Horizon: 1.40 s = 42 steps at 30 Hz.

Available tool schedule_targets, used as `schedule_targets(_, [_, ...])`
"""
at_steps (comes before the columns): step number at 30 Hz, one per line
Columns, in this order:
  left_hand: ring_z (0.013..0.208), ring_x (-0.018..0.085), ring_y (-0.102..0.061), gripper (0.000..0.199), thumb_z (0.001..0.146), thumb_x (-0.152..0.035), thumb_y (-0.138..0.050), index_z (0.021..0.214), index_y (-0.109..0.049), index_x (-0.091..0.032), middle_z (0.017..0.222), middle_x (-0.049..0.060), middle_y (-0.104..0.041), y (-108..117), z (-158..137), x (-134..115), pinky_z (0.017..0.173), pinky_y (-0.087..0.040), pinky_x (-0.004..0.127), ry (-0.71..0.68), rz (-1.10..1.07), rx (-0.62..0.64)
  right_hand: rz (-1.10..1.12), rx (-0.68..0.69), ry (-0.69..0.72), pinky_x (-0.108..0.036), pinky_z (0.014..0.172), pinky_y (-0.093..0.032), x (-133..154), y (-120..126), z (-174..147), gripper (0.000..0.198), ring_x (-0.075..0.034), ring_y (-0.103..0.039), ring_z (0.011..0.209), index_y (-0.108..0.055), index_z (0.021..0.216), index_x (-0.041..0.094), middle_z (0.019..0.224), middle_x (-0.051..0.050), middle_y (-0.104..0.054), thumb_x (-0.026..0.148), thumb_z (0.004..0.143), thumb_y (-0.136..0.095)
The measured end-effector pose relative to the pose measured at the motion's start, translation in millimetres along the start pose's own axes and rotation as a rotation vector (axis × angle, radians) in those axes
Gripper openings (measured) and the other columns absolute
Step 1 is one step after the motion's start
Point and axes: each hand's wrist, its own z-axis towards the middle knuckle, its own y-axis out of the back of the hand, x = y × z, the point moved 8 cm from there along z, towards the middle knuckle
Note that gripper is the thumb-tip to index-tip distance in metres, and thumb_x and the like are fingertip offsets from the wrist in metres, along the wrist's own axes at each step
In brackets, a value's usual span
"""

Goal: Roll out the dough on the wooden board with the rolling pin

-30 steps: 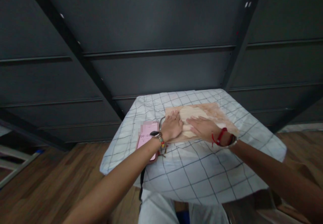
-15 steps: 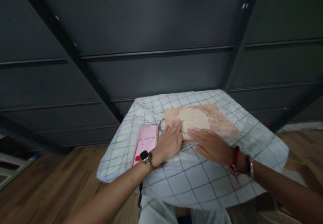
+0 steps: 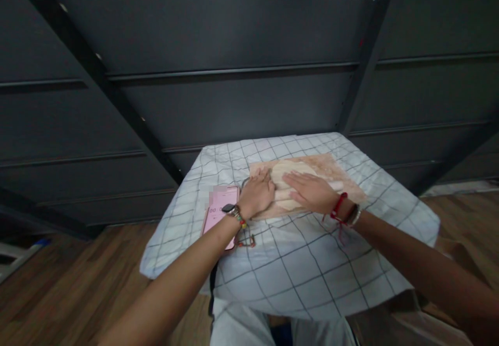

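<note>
A flat round sheet of pale dough [image 3: 294, 167] lies on a tan, flour-dusted board [image 3: 325, 163]. Across it runs a pale rolling pin [image 3: 336, 185], whose end shows right of my right hand [image 3: 311, 190]. My right hand rests flat over the pin, fingers stretched toward the left. At the board's left side, my left hand [image 3: 256, 193] lies palm down with fingers extended, over the pin's left part. Both palms hide most of the pin. Neither hand wraps round it.
A pink-screened phone [image 3: 220, 213] lies left of my left wrist, partly covered by it. A checked white cloth [image 3: 288, 263] covers the small table. Behind stands a dark panelled wall [image 3: 241, 107]; the floor [image 3: 74, 268] is wooden.
Both hands have moved forward, away from me, over the dough. The rolling pin's right end now shows beside my right hand. The view has shifted slightly.
</note>
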Motion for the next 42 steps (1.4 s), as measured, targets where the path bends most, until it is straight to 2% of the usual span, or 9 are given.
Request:
schedule_targets(3, [0.132, 0.02, -0.026, 0.05, 0.09, -0.023, -0.017, 0.129, -0.042, -0.005, 0.139, 0.012, -0.038, 1, -2, -5, 0.109, -0.021, 0.037, -0.03, 0.019, -0.029, -0.018, -0.01, 0.006, -0.042, 0.105, -0.028, 3, 0, 0, 0.046, -0.023, -0.033, 0.128, -0.046, 0.129, 0.01, 0.134, -0.012, -0.045, 0.03, 0.09, -0.034])
schedule_targets(8, [0.135, 0.021, -0.019, 0.051, 0.09, -0.027, -0.021, 0.137, -0.032, -0.01, 0.144, 0.009, -0.028, 10, -46, -25, 0.109, -0.022, 0.04, -0.045, 0.054, -0.166, -0.05, -0.106, 0.091, -0.041, 0.102, -0.03, 30, -2, -38, 0.045, -0.022, -0.036, 0.125, -0.042, 0.13, 0.009, 0.133, -0.013, -0.045, 0.019, 0.086, -0.038])
schedule_targets(12, [0.135, 0.023, -0.016, 0.051, 0.09, -0.029, -0.024, 0.137, -0.032, -0.009, 0.145, 0.011, -0.027, 12, -58, -31, 0.109, -0.022, 0.04, -0.025, 0.088, -0.201, -0.089, -0.137, 0.097, -0.04, 0.096, -0.035, 32, -5, -45, 0.043, -0.022, -0.044, 0.115, -0.046, 0.126, 0.014, 0.127, -0.011, -0.051, 0.008, 0.085, -0.035])
schedule_targets(20, [0.136, 0.024, -0.013, 0.052, 0.091, -0.032, -0.024, 0.136, -0.03, -0.006, 0.145, 0.014, -0.024, 19, -77, -48, 0.108, -0.023, 0.04, -0.077, 0.122, -0.24, -0.118, -0.122, 0.223, -0.038, 0.079, -0.045, 43, 14, -61, 0.038, -0.02, -0.053, 0.093, -0.051, 0.121, 0.019, 0.113, -0.007, -0.059, 0.009, 0.086, -0.04])
schedule_targets(23, [0.136, 0.023, -0.012, 0.053, 0.091, -0.033, -0.022, 0.137, -0.028, -0.006, 0.146, 0.013, -0.021, 31, -64, -56, 0.11, -0.02, 0.04, -0.078, 0.11, -0.251, -0.039, -0.131, 0.17, -0.038, 0.087, -0.044, 14, 30, -60, 0.036, -0.02, -0.052, 0.1, -0.055, 0.117, 0.017, 0.112, -0.008, -0.06, 0.01, 0.087, -0.038])
schedule_targets(27, [0.136, 0.023, -0.009, 0.055, 0.092, -0.033, -0.018, 0.137, -0.027, -0.002, 0.147, 0.014, -0.019, 40, -13, -61, 0.11, -0.016, 0.039, -0.057, 0.073, -0.226, 0.101, -0.079, 0.072, -0.038, 0.094, -0.041, -33, 38, -43, 0.033, -0.019, -0.053, 0.105, -0.056, 0.118, 0.021, 0.114, -0.005, -0.06, 0.022, 0.087, -0.045])
schedule_targets(32, [0.135, 0.025, -0.017, 0.055, 0.092, -0.03, -0.016, 0.134, -0.032, 0.001, 0.144, 0.018, -0.026, 8, 43, -55, 0.108, -0.022, 0.039, -0.01, -0.023, -0.01, 0.247, 0.053, 0.071, -0.035, 0.093, -0.042, -57, 17, -27, 0.035, -0.019, -0.055, 0.104, -0.059, 0.116, 0.02, 0.115, -0.006, -0.061, 0.028, 0.082, -0.054])
schedule_targets(37, [0.135, 0.025, -0.016, 0.054, 0.089, -0.027, -0.02, 0.135, -0.031, 0.0, 0.145, 0.018, -0.024, -11, 61, -44, 0.108, -0.02, 0.039, -0.007, -0.047, 0.06, 0.232, -0.017, -0.085, -0.038, 0.099, -0.037, -93, 10, -16, 0.036, -0.018, -0.052, 0.111, -0.056, 0.119, 0.02, 0.12, -0.006, -0.058, 0.026, 0.09, -0.036])
schedule_targets(42, [0.134, 0.026, -0.019, 0.054, 0.087, -0.031, -0.026, 0.137, -0.029, -0.012, 0.144, 0.012, -0.028, -17, 56, -46, 0.105, -0.021, 0.044, -0.042, -0.04, 0.119, 0.141, 0.138, -0.231, -0.038, 0.101, -0.035, -97, -6, -35, 0.046, -0.019, -0.046, 0.119, -0.055, 0.122, 0.013, 0.127, -0.009, -0.053, 0.031, 0.093, -0.023])
